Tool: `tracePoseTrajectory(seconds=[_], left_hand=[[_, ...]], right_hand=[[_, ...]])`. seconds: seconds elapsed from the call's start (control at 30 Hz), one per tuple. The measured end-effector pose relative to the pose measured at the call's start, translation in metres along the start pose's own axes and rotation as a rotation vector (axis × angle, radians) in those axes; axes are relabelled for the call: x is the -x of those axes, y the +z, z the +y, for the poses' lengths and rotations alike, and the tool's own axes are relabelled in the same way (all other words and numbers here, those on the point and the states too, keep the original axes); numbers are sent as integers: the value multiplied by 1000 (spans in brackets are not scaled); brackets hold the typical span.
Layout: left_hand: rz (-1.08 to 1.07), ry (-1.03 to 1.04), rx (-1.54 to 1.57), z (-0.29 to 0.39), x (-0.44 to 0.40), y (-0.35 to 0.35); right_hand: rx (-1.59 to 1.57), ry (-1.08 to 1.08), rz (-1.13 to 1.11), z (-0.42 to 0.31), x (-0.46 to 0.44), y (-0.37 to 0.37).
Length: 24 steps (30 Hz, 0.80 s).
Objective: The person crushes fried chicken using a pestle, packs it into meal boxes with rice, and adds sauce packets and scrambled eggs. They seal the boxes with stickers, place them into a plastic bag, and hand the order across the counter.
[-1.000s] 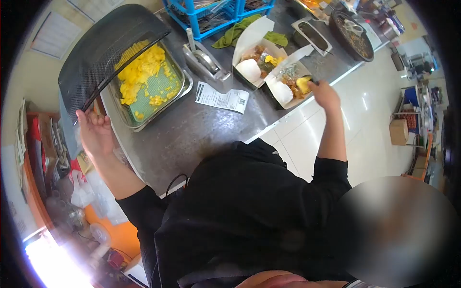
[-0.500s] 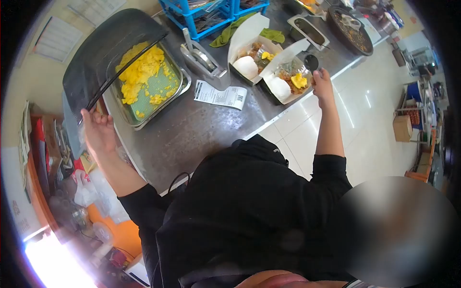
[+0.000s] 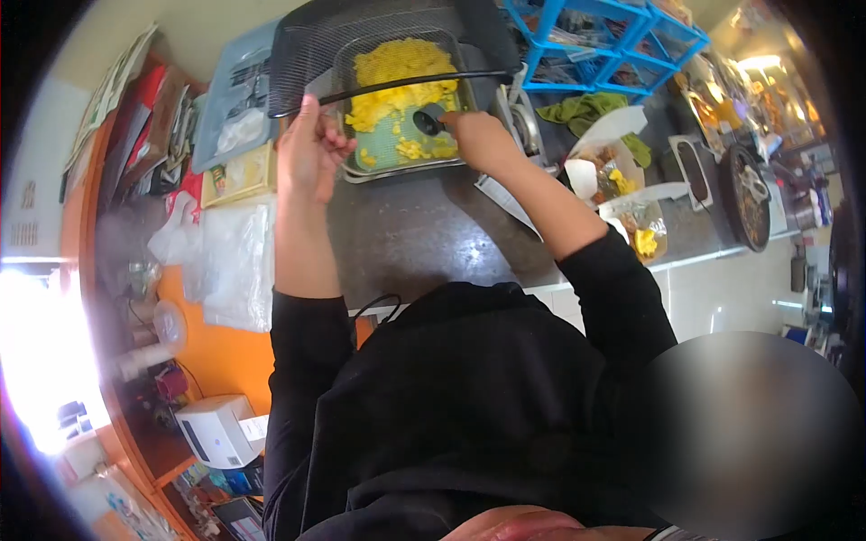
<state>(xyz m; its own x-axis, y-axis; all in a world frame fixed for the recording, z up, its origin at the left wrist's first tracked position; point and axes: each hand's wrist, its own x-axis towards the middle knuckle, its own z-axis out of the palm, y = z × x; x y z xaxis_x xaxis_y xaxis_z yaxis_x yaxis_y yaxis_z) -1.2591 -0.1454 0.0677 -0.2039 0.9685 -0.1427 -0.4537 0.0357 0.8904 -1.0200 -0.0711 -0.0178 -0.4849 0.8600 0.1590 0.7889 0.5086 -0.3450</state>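
Observation:
A glass tray with a green perforated liner holds scrambled egg, heaped at the far side with loose bits near me. Over it tilts a black mesh food cover. My left hand holds the cover's near rim at its left end, thumb against the rim and other fingers loosely curled. A black spoon is closed in my right hand, its bowl just over the tray among the egg bits. Two open food boxes, a farther one and a nearer one, stand to the right with rice, egg and other food.
A printed receipt lies partly under my right forearm, near a tape dispenser. Blue plastic racks stand behind a green cloth. Farther right are a narrow metal container and a round dark pan.
My right hand has carried the spoon left from the nearer food box to the egg tray. My left hand stays at the cover's rim. The view has turned left.

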Motion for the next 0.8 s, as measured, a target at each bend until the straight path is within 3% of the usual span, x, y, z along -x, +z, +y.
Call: tracePoseTrajectory(seconds=[0.1, 0.2, 0.33, 0.53, 0.73, 0.8], left_hand=[[8, -7, -9, 0, 2, 1], [14, -21, -17, 2, 2, 0], [49, -25, 1, 4, 2, -3], [82, -13, 18, 1, -2, 0], [30, -15, 13, 1, -2, 9], [42, -14, 21, -1, -2, 9]], right_hand=[[208, -8, -201, -6, -35, 23], [201, -285, -220, 14, -46, 48], [339, -363, -270, 25, -47, 5], [44, 43, -354, 66, -43, -2], [-157, 316, -68, 57, -25, -3], [-416, 376, 0, 61, -15, -9]])
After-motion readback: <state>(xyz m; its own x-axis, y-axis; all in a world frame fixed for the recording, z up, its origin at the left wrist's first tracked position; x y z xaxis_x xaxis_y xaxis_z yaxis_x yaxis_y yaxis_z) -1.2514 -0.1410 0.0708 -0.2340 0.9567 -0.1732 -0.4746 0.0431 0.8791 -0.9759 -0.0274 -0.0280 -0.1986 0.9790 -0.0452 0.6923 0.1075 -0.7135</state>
